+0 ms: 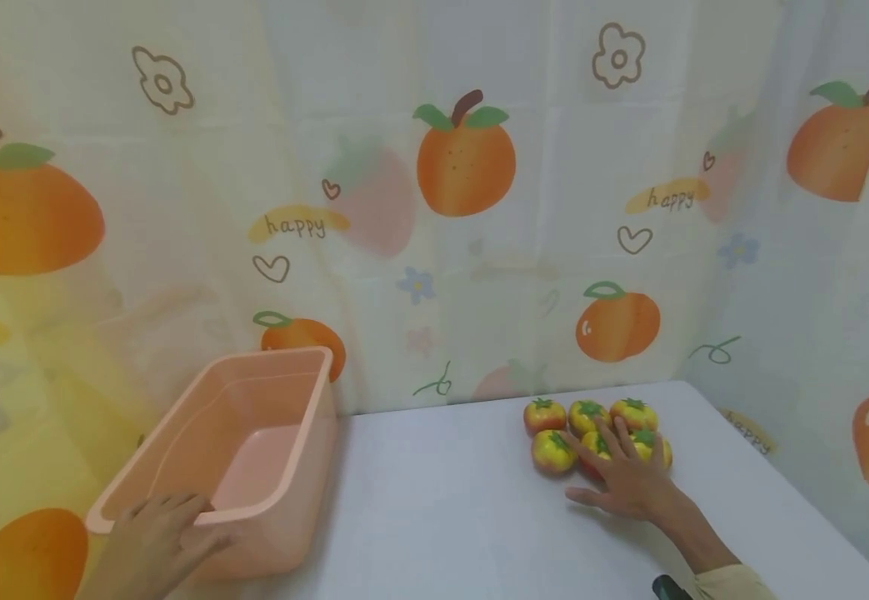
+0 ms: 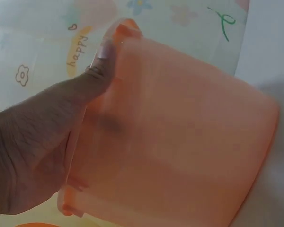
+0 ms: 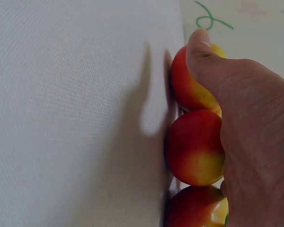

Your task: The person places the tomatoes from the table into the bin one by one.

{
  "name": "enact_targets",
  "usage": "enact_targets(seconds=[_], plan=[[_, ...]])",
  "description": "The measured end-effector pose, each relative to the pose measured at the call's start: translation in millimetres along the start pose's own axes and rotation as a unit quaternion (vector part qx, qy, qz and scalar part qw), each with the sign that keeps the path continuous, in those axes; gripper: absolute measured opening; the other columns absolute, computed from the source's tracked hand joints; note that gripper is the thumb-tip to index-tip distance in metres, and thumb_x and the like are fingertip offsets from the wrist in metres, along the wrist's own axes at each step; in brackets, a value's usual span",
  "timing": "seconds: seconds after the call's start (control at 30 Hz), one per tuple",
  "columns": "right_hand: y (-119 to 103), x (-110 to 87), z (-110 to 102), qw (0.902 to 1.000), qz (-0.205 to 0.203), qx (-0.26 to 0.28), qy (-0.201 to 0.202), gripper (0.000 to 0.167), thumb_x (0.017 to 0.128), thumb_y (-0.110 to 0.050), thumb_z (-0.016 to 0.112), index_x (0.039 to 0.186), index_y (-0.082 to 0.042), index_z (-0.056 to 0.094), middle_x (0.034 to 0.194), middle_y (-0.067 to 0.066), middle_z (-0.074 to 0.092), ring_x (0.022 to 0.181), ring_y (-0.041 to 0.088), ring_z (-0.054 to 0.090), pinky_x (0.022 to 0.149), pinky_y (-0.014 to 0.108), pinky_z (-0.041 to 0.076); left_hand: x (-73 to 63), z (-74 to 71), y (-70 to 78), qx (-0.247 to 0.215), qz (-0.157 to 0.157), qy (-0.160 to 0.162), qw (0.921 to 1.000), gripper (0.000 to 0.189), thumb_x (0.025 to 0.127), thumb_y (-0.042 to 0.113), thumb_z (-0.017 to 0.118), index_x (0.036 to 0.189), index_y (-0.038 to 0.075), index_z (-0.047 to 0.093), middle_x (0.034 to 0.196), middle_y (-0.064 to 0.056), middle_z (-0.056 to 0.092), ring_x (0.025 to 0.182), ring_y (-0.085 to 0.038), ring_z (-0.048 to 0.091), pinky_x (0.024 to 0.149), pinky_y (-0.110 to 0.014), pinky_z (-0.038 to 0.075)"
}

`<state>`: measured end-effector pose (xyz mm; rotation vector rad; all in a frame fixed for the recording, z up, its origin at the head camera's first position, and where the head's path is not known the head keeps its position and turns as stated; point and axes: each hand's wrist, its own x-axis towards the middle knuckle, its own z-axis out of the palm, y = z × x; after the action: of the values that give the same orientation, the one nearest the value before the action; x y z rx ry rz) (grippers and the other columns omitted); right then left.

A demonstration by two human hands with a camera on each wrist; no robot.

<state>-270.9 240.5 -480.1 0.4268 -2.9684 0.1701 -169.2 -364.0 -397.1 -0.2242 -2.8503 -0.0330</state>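
Note:
A pink plastic tub [image 1: 284, 533] stands at the left of the white table. My left hand [image 1: 151, 537] grips its near rim, fingers over the inside and thumb [image 2: 102, 71] on the outer wall. Inside the tub, the pink bottom shows bare. Several red-and-yellow tomatoes [image 1: 552, 452] with green leafy tops sit close together in two rows at the right. Over the front row my right hand [image 1: 632, 483] is spread, palm down, hiding parts of the fruit. In the right wrist view its thumb overlaps the farthest tomato [image 3: 187, 78] of the near row.
A fruit-print curtain [image 1: 464, 250] hangs behind the white table [image 1: 419, 500] and along both sides. The tomatoes lie near the table's back edge. A dark object [image 1: 670, 587] shows beside the right sleeve at the bottom.

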Motion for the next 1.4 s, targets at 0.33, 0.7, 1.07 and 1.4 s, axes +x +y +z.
enact_targets(seconds=[0.33,0.7,1.07,1.4], plan=[[-3,2.7,0,0.9999,-0.01,0.01,0.003,0.088,0.083,-0.078,0.065,0.157,-0.036,0.043,0.166,0.028,0.034,0.152,0.061,0.029,0.103,0.097,0.016,-5.4,2.5,1.3,-0.012,0.009,0.059,0.9981,0.041,0.078,0.051,0.085,0.075,0.027,0.052,0.074,0.013,0.06,0.076,-0.017,0.061,0.076,-0.064,0.047],[3,3.8,5,0.9999,-0.001,0.016,0.001,0.09,0.082,-0.085,0.06,0.158,-0.041,0.041,0.168,0.027,0.031,0.153,0.06,0.025,0.104,0.097,0.013,-6.9,10.9,8.2,-0.001,0.031,0.116,0.9928,0.046,0.071,0.051,0.088,0.073,0.026,0.049,0.077,0.011,0.062,0.076,-0.017,0.059,0.072,-0.059,0.045],[6,1.1,4,0.9993,-0.011,0.037,-0.002,0.092,0.08,-0.084,0.064,0.158,-0.042,0.041,0.165,0.029,0.032,0.15,0.064,0.027,0.101,0.098,0.01,-2.2,18.2,36.9,0.009,0.063,0.164,0.9844,0.049,0.07,0.058,0.083,0.073,0.027,0.045,0.074,0.017,0.054,0.073,-0.015,0.056,0.068,-0.044,0.04],[13,5.9,19,0.9993,-0.003,0.036,0.008,0.094,0.078,-0.087,0.062,0.158,-0.045,0.038,0.167,0.029,0.029,0.153,0.062,0.023,0.104,0.097,0.007,10.9,25.0,65.4,0.015,0.135,0.244,0.9602,0.056,0.085,0.079,0.047,0.074,0.025,0.055,0.07,0.016,0.056,0.069,-0.014,0.059,0.062,-0.031,0.034]])
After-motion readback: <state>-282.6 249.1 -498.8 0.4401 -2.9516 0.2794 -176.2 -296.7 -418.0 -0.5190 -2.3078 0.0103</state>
